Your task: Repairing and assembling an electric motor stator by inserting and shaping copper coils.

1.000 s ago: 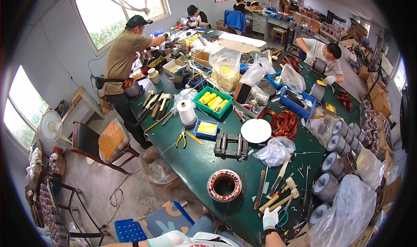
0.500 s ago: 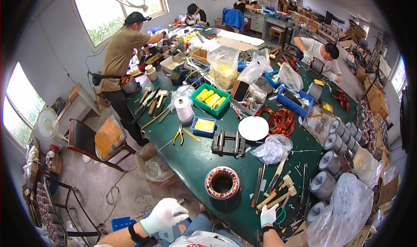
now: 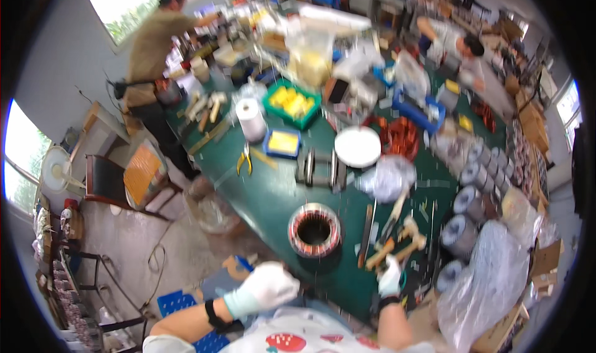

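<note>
My left hand (image 3: 267,288), in a white glove, is over my lap at the table's near edge. Its fingers look curled together; blur hides whatever may be in them. Also gloved, my right hand (image 3: 390,277) is at the near ends of the wooden mallets (image 3: 406,238), beside teal-handled scissors (image 3: 403,280). Whether its fingers grip anything is smeared by motion. Between and beyond both hands stands a motor stator (image 3: 297,235), a ring with reddish windings around a dark bore. Neither hand touches it.
The green table (image 3: 248,198) carries a metal stand (image 3: 321,170), a white disc (image 3: 357,147), yellow-handled pliers (image 3: 244,160), a thread spool (image 3: 250,120) and red copper coils (image 3: 397,139). Several grey stators (image 3: 460,236) and a plastic bag (image 3: 487,285) line the right. Other people work around the table.
My view has tilted, so the table appears higher and is blurred. My left hand has moved right, nearer the stator's side, its fingers more curled. My right hand remains by the mallets and scissors.
</note>
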Demonstrator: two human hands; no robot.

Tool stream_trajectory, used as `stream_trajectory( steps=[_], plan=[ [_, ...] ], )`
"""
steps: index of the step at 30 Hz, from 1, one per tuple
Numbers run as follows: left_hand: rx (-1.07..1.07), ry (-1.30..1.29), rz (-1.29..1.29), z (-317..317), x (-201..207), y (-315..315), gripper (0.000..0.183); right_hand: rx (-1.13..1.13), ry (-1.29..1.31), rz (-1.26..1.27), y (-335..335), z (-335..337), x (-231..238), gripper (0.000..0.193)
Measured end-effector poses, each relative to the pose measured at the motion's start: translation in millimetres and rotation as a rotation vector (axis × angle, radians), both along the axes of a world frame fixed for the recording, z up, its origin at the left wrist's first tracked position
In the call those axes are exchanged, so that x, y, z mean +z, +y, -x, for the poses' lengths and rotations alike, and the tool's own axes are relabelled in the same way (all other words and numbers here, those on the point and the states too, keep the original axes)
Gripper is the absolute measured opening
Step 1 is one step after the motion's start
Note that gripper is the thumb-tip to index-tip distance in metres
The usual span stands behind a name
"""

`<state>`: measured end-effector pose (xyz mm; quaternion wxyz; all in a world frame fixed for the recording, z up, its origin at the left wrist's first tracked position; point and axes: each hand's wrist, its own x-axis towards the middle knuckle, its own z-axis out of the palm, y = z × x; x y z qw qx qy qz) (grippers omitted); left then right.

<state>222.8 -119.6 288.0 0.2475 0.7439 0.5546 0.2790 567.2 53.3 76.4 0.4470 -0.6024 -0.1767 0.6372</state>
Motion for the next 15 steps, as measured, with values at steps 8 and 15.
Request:
stream_trajectory(
  steps=[8, 15],
  plan=[
    [0.628, 0.021, 0.112, -7.2, -99.5, 53.6, 0.111, 0.247, 0.217, 0.032, 39.0, -19.4, 139.8, 0.022],
    [0.664, -0.164, 0.111, -12.8, -143.5, 68.3, 0.122, 0.995, -0.179, 0.414, -5.9, 38.0, 214.5, 0.023]
  ],
)
